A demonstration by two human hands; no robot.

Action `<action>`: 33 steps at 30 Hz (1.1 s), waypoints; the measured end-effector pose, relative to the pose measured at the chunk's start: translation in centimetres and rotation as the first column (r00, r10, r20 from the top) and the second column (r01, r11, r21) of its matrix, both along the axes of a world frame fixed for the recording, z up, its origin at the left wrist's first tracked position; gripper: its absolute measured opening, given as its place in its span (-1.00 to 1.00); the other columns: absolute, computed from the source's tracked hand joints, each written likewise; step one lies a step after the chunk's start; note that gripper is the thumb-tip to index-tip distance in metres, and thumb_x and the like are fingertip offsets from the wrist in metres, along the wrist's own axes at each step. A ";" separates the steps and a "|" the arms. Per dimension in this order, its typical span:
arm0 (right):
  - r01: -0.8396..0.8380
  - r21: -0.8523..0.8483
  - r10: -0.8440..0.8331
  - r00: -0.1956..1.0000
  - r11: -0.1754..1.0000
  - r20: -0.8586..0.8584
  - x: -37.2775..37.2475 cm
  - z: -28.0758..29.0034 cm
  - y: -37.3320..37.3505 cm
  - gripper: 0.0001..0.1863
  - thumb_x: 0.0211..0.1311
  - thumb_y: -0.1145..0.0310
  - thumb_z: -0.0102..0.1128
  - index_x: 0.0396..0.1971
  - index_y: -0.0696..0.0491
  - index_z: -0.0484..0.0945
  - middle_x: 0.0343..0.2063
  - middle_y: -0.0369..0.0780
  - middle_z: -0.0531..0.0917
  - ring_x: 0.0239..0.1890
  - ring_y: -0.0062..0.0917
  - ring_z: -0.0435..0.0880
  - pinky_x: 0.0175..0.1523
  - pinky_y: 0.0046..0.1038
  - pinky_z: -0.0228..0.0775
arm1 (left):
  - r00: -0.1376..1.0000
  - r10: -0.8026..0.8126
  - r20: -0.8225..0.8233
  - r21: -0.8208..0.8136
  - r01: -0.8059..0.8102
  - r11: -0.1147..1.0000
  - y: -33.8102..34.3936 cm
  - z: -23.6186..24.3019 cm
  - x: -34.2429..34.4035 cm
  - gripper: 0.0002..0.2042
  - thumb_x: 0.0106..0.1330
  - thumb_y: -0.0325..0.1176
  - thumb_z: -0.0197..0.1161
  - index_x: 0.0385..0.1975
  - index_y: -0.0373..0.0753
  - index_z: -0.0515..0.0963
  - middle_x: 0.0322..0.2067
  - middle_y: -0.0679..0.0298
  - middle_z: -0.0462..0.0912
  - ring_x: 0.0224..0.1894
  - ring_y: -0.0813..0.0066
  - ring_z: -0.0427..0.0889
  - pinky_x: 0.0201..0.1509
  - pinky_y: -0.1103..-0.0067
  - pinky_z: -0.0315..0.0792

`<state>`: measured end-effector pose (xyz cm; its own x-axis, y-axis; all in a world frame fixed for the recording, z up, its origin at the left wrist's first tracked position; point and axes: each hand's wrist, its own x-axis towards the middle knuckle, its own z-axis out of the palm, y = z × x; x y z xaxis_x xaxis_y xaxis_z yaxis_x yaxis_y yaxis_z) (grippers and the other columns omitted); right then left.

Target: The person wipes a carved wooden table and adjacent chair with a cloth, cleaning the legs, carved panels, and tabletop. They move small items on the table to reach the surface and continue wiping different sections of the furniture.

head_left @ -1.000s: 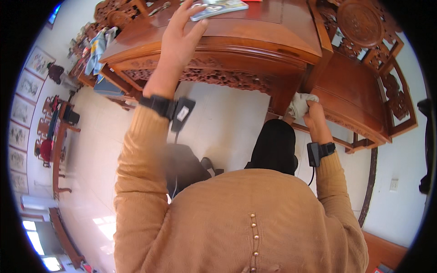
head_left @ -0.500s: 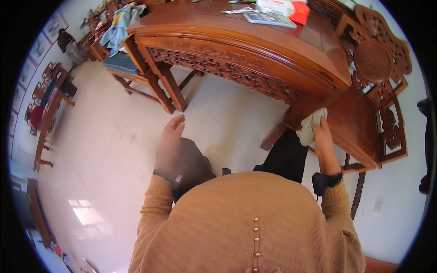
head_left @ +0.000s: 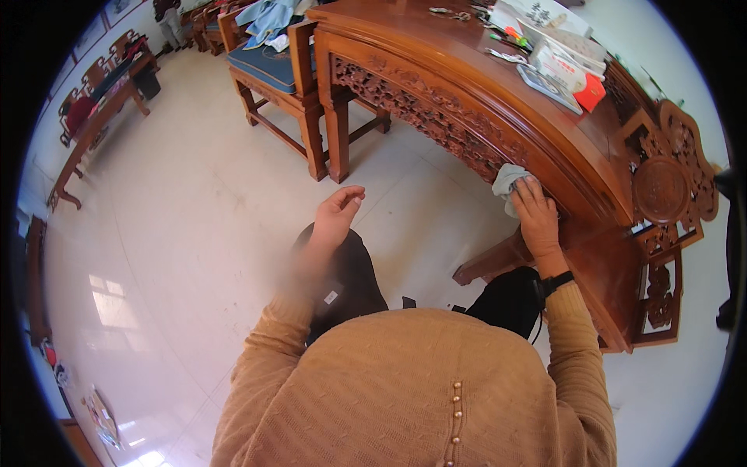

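My right hand (head_left: pixel 535 212) presses a pale grey cloth (head_left: pixel 510 177) against the carved lower panel (head_left: pixel 424 103) of a reddish-brown wooden table (head_left: pixel 475 58), close to its right end. The fingers lie bent over the cloth and cover part of it. My left hand (head_left: pixel 340 210) hovers above my left knee with nothing in it, thumb and fingers loosely apart. A blurred patch hides the left wrist.
A wooden chair (head_left: pixel 299 86) with a blue cushion and draped clothes stands left of the table. A carved-back chair (head_left: pixel 661 187) is at the right. On the tabletop lie a phone (head_left: pixel 548 87) and a tissue pack (head_left: pixel 562 64). Far left, a person (head_left: pixel 169 19) stands by furniture.
My right hand has brought the cloth from above the seat at the right up to the table's carved panel. The view has turned, and my left hand is slightly higher and farther right.
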<state>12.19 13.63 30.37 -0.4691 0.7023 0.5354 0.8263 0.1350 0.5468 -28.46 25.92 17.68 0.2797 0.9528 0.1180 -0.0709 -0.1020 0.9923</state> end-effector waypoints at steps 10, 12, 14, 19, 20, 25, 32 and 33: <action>-0.168 -0.252 0.114 0.970 0.953 -0.214 -6.2 -2.4 9.7 -0.72 0.17 0.54 0.20 -0.09 0.06 0.65 0.16 -0.18 0.61 0.32 -0.30 0.49 0.12 -0.29 0.40 | 0.997 -0.064 0.049 -0.019 0.065 0.998 0.9 -0.1 0.1 -0.76 0.50 -0.46 0.18 0.09 -0.36 0.58 -0.01 0.26 0.67 0.11 0.49 0.61 0.27 0.57 0.44; -0.230 -0.342 0.047 0.882 0.911 -0.469 -8.9 -1.7 10.2 -0.64 0.16 0.62 0.15 -0.02 0.09 0.63 0.19 -0.08 0.58 0.32 -0.15 0.46 0.30 -0.19 0.40 | 0.995 -0.092 -0.040 0.005 0.092 0.996 0.7 0.7 0.5 -0.71 0.48 -0.39 0.23 0.13 -0.33 0.55 0.01 0.23 0.67 0.11 0.47 0.61 0.28 0.55 0.43; -0.422 -0.207 0.179 0.709 0.883 -0.682 -12.0 -0.6 9.7 -0.62 0.19 0.63 0.11 0.03 0.11 0.61 0.19 -0.04 0.57 0.30 -0.11 0.47 0.30 -0.20 0.40 | 0.988 -0.152 0.024 -0.068 0.154 0.986 0.1 1.9 1.0 -0.57 0.46 -0.27 0.27 0.24 -0.31 0.47 0.07 0.20 0.64 0.12 0.44 0.61 0.29 0.53 0.43; -0.595 -0.307 0.033 0.491 0.742 -0.871 -18.1 1.1 5.4 -0.62 0.34 0.52 0.04 0.14 0.14 0.56 0.12 0.03 0.61 0.15 -0.06 0.59 0.25 -0.24 0.42 | 0.756 -0.298 0.583 -0.292 0.538 0.791 -3.0 4.2 2.9 -0.33 0.40 -0.08 0.33 0.40 -0.26 0.27 0.16 0.17 0.58 0.12 0.39 0.63 0.26 0.48 0.48; -0.572 -0.348 -0.023 0.497 0.742 -0.867 -18.5 1.4 4.6 -0.62 0.35 0.49 0.06 0.15 0.14 0.55 0.10 0.03 0.62 0.13 -0.06 0.60 0.24 -0.24 0.43 | 0.784 -0.311 0.537 -0.307 0.525 0.794 -3.5 4.5 3.2 -0.36 0.40 -0.12 0.33 0.38 -0.26 0.28 0.14 0.18 0.58 0.11 0.39 0.63 0.24 0.47 0.50; -0.498 -0.445 -0.232 0.433 0.744 -0.871 -16.9 2.0 2.0 -0.57 0.34 0.38 0.17 0.18 0.19 0.50 0.03 0.03 0.65 0.05 -0.11 0.65 0.17 -0.29 0.45 | 0.746 -0.334 0.577 -0.317 0.581 0.750 -4.3 4.1 4.0 -0.46 0.37 -0.31 0.37 0.30 -0.25 0.36 0.06 0.22 0.62 0.08 0.39 0.65 0.18 0.45 0.56; -0.437 -0.500 -0.416 0.279 0.748 -0.866 -13.8 0.2 0.3 -0.52 0.32 0.34 0.28 0.20 0.16 0.49 0.00 -0.13 0.67 0.04 -0.44 0.63 0.16 -0.40 0.43 | 0.707 -0.402 0.582 -0.250 0.626 0.738 -3.7 2.9 4.4 -0.53 0.36 -0.39 0.38 0.23 -0.24 0.41 0.06 0.23 0.61 0.14 0.38 0.61 0.29 0.41 0.49; -0.420 -0.497 -0.410 0.284 0.759 -0.867 -13.7 -0.1 0.2 -0.51 0.31 0.34 0.28 0.21 0.15 0.49 0.00 -0.14 0.67 0.04 -0.46 0.62 0.16 -0.41 0.43 | 0.709 -0.421 0.566 -0.242 0.631 0.737 -3.7 2.7 4.3 -0.53 0.36 -0.39 0.38 0.23 -0.24 0.41 0.07 0.24 0.61 0.15 0.38 0.60 0.30 0.40 0.47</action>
